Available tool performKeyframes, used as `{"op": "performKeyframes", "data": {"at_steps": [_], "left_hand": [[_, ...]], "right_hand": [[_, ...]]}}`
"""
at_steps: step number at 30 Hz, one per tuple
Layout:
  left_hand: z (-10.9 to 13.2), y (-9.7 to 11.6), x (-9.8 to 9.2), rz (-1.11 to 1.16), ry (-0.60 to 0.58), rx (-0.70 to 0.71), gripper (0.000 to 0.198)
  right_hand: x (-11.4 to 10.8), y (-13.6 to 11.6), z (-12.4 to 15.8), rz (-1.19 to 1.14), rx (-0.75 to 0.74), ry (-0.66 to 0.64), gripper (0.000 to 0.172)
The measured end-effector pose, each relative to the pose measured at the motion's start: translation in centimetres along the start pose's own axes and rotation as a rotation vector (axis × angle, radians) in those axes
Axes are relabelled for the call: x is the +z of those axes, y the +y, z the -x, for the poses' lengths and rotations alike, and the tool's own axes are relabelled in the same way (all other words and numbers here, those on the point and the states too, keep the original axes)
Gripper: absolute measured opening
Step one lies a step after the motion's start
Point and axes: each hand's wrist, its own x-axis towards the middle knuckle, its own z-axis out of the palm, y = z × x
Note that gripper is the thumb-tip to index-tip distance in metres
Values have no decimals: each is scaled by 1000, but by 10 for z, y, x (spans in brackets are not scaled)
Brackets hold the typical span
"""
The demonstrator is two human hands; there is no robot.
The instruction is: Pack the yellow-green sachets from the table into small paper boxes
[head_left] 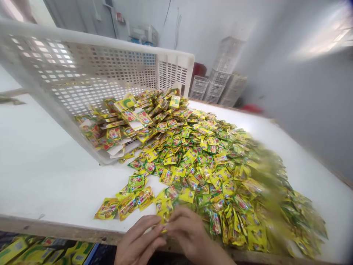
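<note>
At the near edge of the table, my left hand and my right hand meet with their fingers closed. Between their fingertips shows a small yellow packet, mostly covered by the fingers. Just beyond lies a wide heap of yellow and green sachets with fruit pictures. Several loose sachets rest on the white tabletop, left of the heap and just past my left hand. Small printed boxes are piled inside and at the mouth of a white plastic crate lying on its side.
The white tabletop has a worn wooden front edge. Below it at the left, a blue-edged container holds yellow boxes. Stacked crates stand by the far wall. The right side is blurred.
</note>
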Motion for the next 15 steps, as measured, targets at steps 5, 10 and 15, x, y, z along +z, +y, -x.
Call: {"op": "performKeyframes", "data": {"at_steps": [5, 10, 15], "left_hand": [[7, 10, 7, 83, -107, 38, 60], [4, 15, 30, 92, -141, -3, 40], [-5, 5, 24, 26, -91, -122, 39]], "right_hand": [[-16, -3, 15, 91, -60, -184, 25], [-24, 14, -29, 177, 31, -103, 27], [-17, 48, -89, 587, 81, -237, 41]]}}
